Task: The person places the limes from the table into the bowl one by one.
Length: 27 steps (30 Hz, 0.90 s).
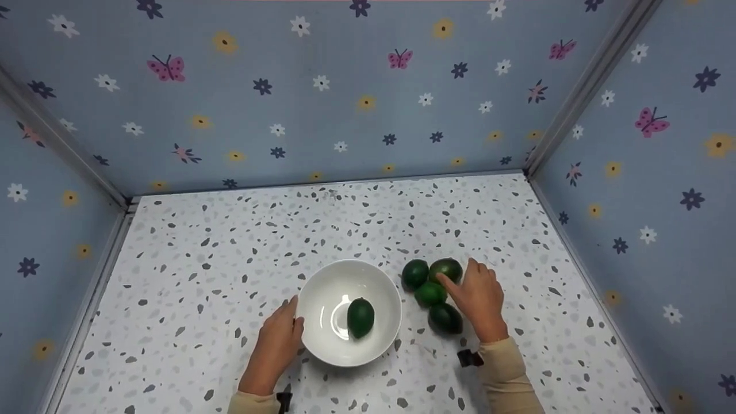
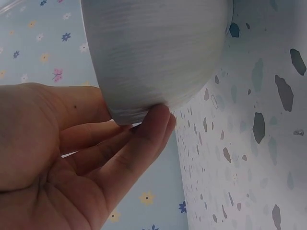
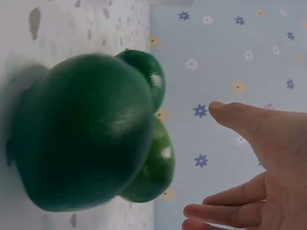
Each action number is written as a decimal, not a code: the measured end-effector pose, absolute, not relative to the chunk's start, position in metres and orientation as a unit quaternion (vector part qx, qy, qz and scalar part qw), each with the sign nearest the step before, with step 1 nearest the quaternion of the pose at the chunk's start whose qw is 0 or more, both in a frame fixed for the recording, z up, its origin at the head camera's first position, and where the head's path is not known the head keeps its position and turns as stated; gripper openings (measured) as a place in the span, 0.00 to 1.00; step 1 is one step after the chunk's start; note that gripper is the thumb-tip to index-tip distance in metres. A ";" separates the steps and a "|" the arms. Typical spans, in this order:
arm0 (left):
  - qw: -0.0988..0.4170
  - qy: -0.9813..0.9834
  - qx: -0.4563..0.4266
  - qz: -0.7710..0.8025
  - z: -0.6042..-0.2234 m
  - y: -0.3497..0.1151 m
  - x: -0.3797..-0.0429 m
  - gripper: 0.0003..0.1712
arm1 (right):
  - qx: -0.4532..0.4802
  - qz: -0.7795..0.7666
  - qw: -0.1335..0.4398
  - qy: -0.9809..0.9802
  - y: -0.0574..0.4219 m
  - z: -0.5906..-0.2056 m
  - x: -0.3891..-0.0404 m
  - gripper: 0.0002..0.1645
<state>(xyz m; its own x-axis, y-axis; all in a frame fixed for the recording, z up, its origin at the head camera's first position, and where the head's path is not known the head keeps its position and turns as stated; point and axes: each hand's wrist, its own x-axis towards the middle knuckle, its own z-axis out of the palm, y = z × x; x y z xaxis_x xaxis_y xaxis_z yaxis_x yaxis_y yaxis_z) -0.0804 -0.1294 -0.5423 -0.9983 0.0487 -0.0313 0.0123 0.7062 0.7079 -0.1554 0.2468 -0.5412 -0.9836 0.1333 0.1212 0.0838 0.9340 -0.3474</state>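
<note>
Two hands: R hand (image 1: 478, 296) is hovering, thumb + fingers apart, grasping nothing; four green fruits (image 1: 431, 294) are lying just L of it. Step prob. picking one; next move is calling for fingers closing round it. L hand (image 1: 276, 339) is pinching bowl (image 1: 322, 287), to its R, w/ fifth fruit (image 1: 360, 318) lying inside.

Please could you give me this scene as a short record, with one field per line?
Left hand: holds the edge of the white bowl
Right hand: beside the four green fruits, holding nothing
Bowl position: open side up, between the hands
Bowl contents: one green fruit
Outside bowl: four green fruits, clustered to its right
Table: white with grey specks
Walls: light blue, patterned with flowers and butterflies
</note>
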 end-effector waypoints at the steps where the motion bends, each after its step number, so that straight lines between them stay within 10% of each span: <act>1: 0.023 0.924 0.017 0.382 -0.542 -0.130 -0.080 0.29 | -0.060 0.175 0.062 -0.981 0.247 -0.544 -0.157 0.49; 27: 0.044 0.923 0.001 0.382 -0.541 -0.130 -0.083 0.30 | -0.071 0.199 -0.001 -0.977 0.243 -0.562 -0.181 0.42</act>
<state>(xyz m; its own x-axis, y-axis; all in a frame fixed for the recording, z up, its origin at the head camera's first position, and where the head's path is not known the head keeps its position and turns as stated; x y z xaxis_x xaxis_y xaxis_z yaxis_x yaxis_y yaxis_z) -0.0832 -0.1295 -0.5409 -0.9961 0.0359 -0.0809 -0.0317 0.7088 0.7047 -0.1806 0.2427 -0.5621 -0.9898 0.1394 -0.0300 0.1400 0.9104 -0.3894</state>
